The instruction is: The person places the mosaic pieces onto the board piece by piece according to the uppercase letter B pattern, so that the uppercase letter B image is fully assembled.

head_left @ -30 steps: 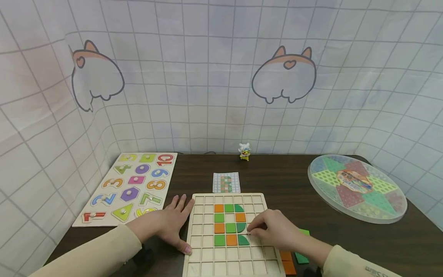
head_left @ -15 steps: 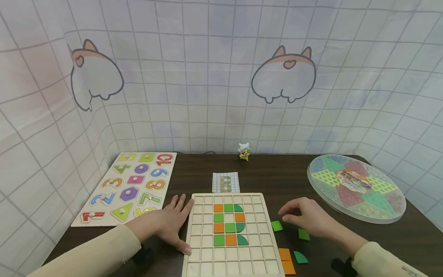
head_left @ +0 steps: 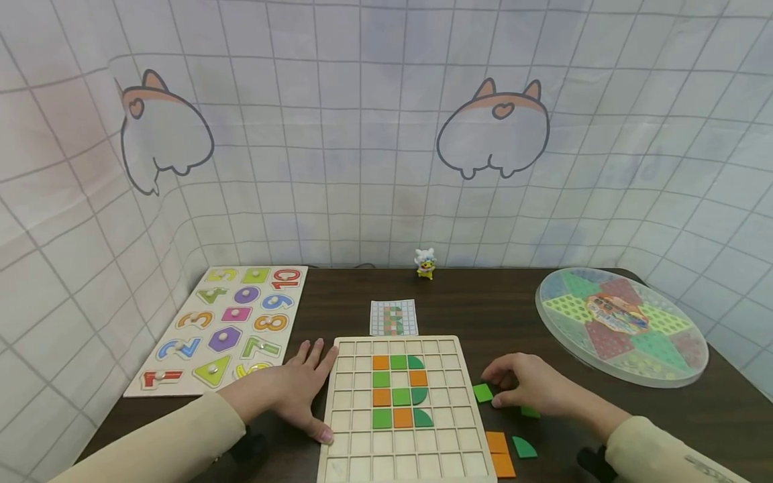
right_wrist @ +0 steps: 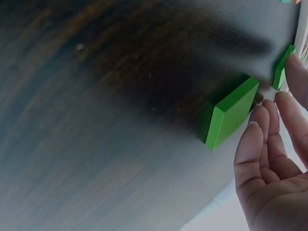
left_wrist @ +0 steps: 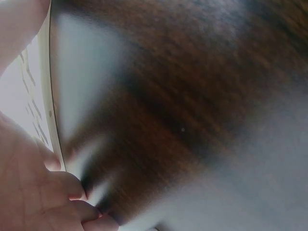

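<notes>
Green tile (head_left: 482, 393) sits just beside the board's right edge; your right hand (head_left: 528, 386) has come down to it, thumb and fingers parted, so it looks within reach. Your left hand (head_left: 302, 392) stays spread against the board (head_left: 448, 440)'s left edge. Table (head_left: 483, 302) shows between board and round game (head_left: 622, 365).

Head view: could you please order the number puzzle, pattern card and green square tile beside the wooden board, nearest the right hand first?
1. Green tile, beside the right hand.
2. Pattern card, ahead and left.
3. Number puzzle, far left.
</notes>
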Tool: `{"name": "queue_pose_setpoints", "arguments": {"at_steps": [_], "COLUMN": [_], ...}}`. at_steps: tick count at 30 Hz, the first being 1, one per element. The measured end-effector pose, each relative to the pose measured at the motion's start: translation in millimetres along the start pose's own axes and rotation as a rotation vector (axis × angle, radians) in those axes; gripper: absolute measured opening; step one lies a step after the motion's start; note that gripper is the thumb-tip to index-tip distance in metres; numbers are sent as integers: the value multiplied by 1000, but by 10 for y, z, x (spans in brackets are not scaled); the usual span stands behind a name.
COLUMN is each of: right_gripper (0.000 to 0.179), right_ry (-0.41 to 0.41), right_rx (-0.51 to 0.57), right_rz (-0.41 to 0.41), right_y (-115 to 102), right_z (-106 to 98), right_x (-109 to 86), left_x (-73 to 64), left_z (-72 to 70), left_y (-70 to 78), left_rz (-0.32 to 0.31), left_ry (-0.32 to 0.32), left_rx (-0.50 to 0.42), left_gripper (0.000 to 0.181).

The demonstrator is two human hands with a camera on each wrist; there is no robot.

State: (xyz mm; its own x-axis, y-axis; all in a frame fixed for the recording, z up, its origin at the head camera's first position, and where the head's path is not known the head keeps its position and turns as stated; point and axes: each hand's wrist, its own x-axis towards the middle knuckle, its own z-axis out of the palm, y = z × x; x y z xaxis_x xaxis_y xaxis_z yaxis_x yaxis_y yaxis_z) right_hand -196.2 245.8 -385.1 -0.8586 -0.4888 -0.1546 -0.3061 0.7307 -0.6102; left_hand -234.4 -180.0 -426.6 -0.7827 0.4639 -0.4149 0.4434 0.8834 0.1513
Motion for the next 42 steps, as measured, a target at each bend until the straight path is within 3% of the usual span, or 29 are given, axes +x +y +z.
{"name": "queue_pose_setpoints", "arguments": {"at_steps": [36,42], "right_gripper": [37,30], "right_ry": [35,58], "right_rx": [-48,-85], "right_rz": [18,-85], "right_y": [40,-27], "right_z": [25,77], "right_x": [-41,-148], "left_x": [-32,2], "left_z": [-40,-12], "left_y": [37,-1], "left_rz": [-12,-12], "left_ry": [-3,-6], "left_rx": [-12,2], "left_gripper": [156,157]}}
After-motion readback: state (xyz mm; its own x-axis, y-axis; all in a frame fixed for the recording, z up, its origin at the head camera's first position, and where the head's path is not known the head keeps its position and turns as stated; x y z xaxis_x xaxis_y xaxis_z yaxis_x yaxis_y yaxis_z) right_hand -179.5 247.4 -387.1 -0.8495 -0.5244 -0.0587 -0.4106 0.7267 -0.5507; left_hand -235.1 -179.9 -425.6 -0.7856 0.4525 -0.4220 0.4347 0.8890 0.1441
